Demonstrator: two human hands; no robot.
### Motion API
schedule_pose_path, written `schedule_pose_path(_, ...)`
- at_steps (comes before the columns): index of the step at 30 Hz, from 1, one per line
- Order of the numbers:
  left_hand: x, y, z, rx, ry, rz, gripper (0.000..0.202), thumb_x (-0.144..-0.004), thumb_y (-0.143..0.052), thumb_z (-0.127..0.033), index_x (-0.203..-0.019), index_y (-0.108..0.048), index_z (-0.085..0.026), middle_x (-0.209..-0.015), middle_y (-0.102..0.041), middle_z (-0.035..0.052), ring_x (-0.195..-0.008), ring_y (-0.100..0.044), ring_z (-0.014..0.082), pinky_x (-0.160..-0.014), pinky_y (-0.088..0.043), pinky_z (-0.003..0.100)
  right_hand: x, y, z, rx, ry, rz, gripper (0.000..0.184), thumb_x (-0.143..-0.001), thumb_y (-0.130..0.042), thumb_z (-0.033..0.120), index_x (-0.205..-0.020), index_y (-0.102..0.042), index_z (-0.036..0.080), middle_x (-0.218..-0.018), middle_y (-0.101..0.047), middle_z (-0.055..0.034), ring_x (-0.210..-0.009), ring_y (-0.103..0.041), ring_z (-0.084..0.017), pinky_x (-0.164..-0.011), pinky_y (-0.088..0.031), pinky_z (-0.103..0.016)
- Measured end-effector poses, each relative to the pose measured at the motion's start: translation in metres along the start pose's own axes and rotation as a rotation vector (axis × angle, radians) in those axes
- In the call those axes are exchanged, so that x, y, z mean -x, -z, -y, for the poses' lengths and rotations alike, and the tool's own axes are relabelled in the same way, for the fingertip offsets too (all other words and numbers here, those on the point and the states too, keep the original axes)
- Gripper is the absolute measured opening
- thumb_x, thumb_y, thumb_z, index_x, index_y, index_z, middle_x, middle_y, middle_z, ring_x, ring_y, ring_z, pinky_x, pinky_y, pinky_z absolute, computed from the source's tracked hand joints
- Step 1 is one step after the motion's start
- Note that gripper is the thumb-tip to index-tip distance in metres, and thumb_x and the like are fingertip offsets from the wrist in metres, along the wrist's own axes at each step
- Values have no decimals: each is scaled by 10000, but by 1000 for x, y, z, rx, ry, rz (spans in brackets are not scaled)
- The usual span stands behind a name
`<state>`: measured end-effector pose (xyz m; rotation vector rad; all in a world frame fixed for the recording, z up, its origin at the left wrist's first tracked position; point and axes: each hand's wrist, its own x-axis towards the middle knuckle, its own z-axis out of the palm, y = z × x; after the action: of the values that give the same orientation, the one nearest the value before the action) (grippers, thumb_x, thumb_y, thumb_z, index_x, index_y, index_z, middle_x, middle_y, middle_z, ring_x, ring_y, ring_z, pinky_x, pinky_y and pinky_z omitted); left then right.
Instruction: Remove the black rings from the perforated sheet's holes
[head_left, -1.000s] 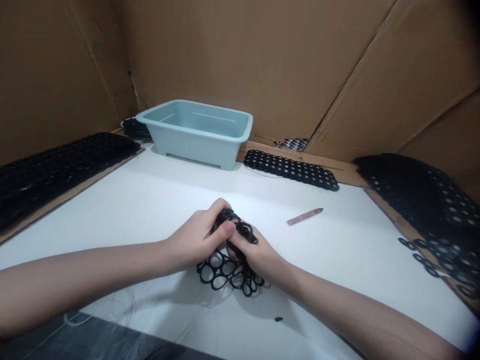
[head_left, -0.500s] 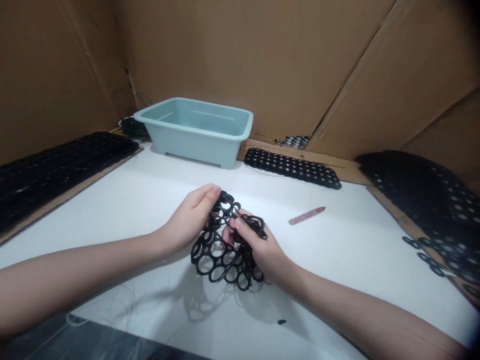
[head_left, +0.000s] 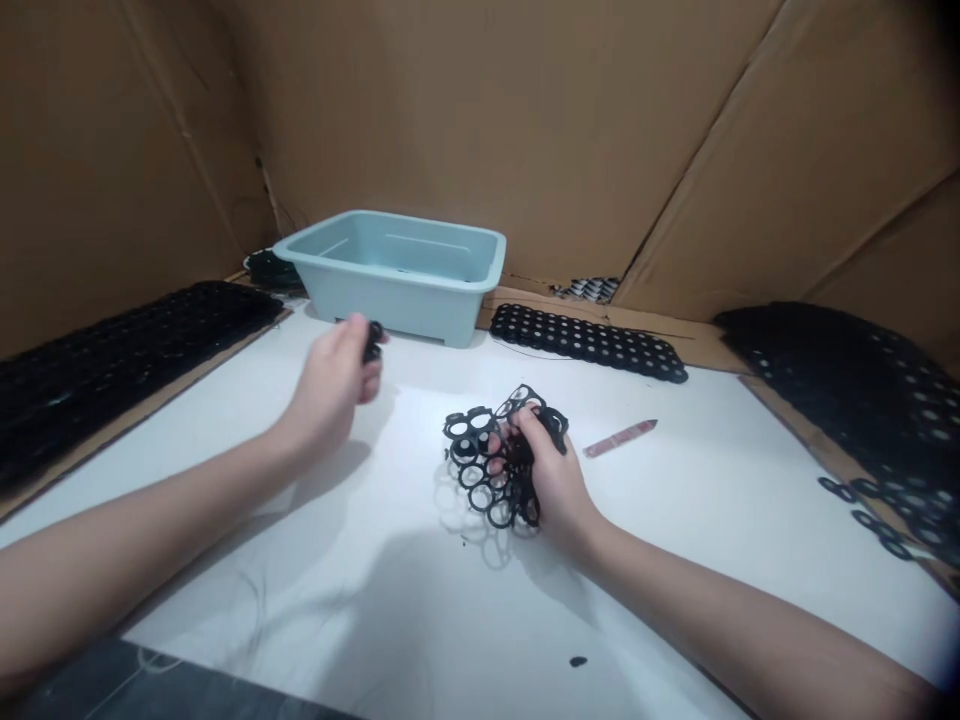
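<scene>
My left hand (head_left: 332,385) is raised above the white table, just in front of the pale blue tub, and pinches a small black rubbery piece (head_left: 373,341) in its fingers. My right hand (head_left: 553,480) grips a floppy black sheet of joined rings (head_left: 474,452). The sheet is bunched against the table, and part of it is hidden under my fingers. The two hands are well apart.
A pale blue plastic tub (head_left: 390,322) stands at the back of the white table (head_left: 420,610). Stacks of black ring sheets lie left (head_left: 127,375), back (head_left: 589,342) and right (head_left: 870,400). A pinkish stick (head_left: 619,438) and a black scrap (head_left: 577,661) lie on the table. Cardboard walls (head_left: 525,120) surround it.
My left hand has moved away from the sheet, back-left toward the tub, with a small black piece pinched in it. The sheet now sits lower on the table, held by my right hand alone.
</scene>
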<state>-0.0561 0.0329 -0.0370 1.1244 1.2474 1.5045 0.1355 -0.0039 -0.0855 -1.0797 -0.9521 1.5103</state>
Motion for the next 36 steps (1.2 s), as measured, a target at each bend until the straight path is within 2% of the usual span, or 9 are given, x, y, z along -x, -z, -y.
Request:
schedule_pose_path(3,20,-7,9,-277,-122,179,278,-867,-373,-403,-768,-482,-167,-519,-355,-44,-442,-327,67,-409,-255,181,0,-1,4,81,-30,39,331,-720,-571,482,-722,-469,167,-575,-544,2,-426,-446,-84,-370,-326,-189)
schedule_pose_path(8,31,-14,31,-557,-205,234,302,-878,-331,-406,-761,-487,-176,-605,-455,-23,-567,-425,102,-539,-335,226,8,-4,6,196,-58,87,348,-679,-650,401,-805,-387,209,-710,-620,-8,-494,-485,-93,-342,-297,-153)
schedule_pose_path(11,31,-15,35,-680,-232,346,276,-884,-322,-379,-771,-484,-186,-658,-510,-19,-636,-470,124,-603,-341,253,7,-5,2,184,-43,95,304,-702,-636,369,-813,-404,208,-738,-617,-6,-568,-543,-109,-393,-356,-168)
schedule_pose_path(14,34,-16,34,-740,-236,469,250,-888,-319,-360,-808,-491,-198,-679,-538,-24,-643,-489,128,-614,-337,262,4,-3,-3,126,-7,147,269,-708,-641,335,-810,-428,205,-743,-595,14,-690,-596,-130,-519,-431,-202)
schedule_pose_path(17,37,-17,33,-758,-225,510,241,-890,-318,-349,-811,-491,-201,-672,-540,-28,-630,-489,123,-601,-332,258,1,-1,-6,81,10,208,245,-699,-657,287,-791,-450,195,-744,-580,24,-810,-615,-152,-686,-462,-249)
schedule_pose_path(21,43,-18,32,-729,-180,613,238,-893,-310,-344,-837,-491,-200,-671,-550,-23,-603,-488,118,-571,-333,251,4,-1,-4,88,-6,223,234,-688,-663,254,-766,-452,191,-729,-562,38,-802,-620,-150,-738,-456,-270)
schedule_pose_path(28,59,-21,29,-653,-128,584,310,-911,-220,-375,-833,-456,-191,-722,-561,1,-669,-520,141,-619,-370,276,12,-6,1,114,-9,237,210,-698,-638,251,-768,-448,196,-700,-531,43,-737,-589,-131,-724,-442,-275)
schedule_pose_path(32,61,-20,30,-695,-140,601,280,-902,-242,-402,-882,-431,-195,-733,-576,6,-658,-532,155,-602,-366,284,14,-8,2,96,-2,252,190,-704,-617,231,-742,-434,196,-671,-485,50,-676,-540,-110,-677,-436,-261)
schedule_pose_path(36,61,-19,31,-740,-196,603,268,-873,-307,-449,-885,-402,-200,-698,-564,2,-620,-528,158,-560,-352,276,16,-8,5,170,67,264,151,-730,-591,241,-742,-449,192,-713,-485,38,-712,-499,-107,-715,-415,-257)
